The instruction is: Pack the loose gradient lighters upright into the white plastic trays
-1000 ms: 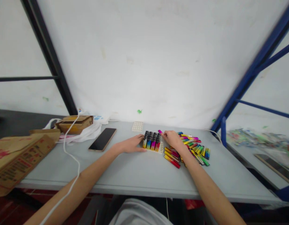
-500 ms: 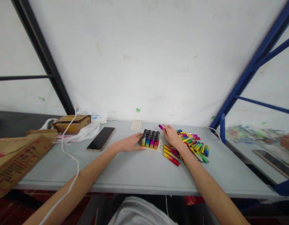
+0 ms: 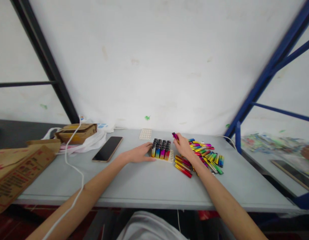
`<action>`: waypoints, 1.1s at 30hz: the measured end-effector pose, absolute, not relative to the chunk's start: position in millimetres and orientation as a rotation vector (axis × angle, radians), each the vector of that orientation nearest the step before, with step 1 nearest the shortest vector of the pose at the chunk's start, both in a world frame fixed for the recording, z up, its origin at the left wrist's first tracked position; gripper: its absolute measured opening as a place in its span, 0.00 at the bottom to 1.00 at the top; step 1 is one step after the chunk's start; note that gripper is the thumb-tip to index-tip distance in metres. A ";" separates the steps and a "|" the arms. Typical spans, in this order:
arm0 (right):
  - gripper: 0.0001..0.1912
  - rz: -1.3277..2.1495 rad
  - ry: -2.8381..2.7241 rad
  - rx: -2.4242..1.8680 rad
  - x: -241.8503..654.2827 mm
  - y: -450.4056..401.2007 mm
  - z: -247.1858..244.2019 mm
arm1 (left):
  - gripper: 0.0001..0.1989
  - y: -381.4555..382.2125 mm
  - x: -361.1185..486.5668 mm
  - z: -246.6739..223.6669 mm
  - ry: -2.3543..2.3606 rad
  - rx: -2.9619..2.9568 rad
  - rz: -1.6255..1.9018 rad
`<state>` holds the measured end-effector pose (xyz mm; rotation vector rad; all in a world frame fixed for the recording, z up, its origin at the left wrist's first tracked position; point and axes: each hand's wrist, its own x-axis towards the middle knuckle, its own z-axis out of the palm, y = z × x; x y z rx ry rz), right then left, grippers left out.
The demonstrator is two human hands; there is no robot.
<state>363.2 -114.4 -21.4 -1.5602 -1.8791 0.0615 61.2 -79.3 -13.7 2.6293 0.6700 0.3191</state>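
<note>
Upright lighters (image 3: 160, 151) with black tops and shiny rainbow bodies stand in rows in a white holed tray (image 3: 171, 156). The tray's right end shows bare holes. My left hand (image 3: 139, 154) is curved around the tray's left side, thumb along the front and fingers behind, holding it. To the right of the tray, my right hand (image 3: 182, 145) pinches a purple lighter (image 3: 175, 135) raised above the table, its dark end up and tilted left. Below and beside that hand lies a loose pile of shiny lighters (image 3: 207, 153) in several colours.
A second white holed tray (image 3: 145, 134) lies near the wall. A phone (image 3: 108, 149) rests left of my left hand. Cardboard boxes (image 3: 76, 132) and a white bag sit at far left, with a white cable (image 3: 74, 167) crossing over my left forearm. Another person's hand (image 3: 308, 152) shows at far right.
The purple lighter in my right hand has turned from nearly flat to more upright, and that hand has shifted slightly. My left hand stays at the tray.
</note>
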 end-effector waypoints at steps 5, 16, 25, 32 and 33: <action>0.14 0.152 -1.747 -1.538 356.2 -121.7 -14.8 | 0.39 -78.8 60.6 -14.1 0.650 2.637 0.319; 0.29 0.335 -1.530 -1.429 347.5 -129.4 -11.9 | 0.39 -77.7 60.3 -15.7 0.648 2.645 0.342; 0.27 0.336 -1.509 -1.470 345.7 -127.9 -12.7 | 0.40 -79.5 60.6 -13.2 0.658 2.632 0.328; 0.28 0.405 -1.527 -1.391 341.8 -130.7 -11.2 | 0.40 -78.6 60.0 -14.9 0.647 2.636 0.349; 0.29 0.470 -1.525 -1.365 341.3 -130.8 -11.6 | 0.40 -78.5 60.0 -15.1 0.650 2.637 0.345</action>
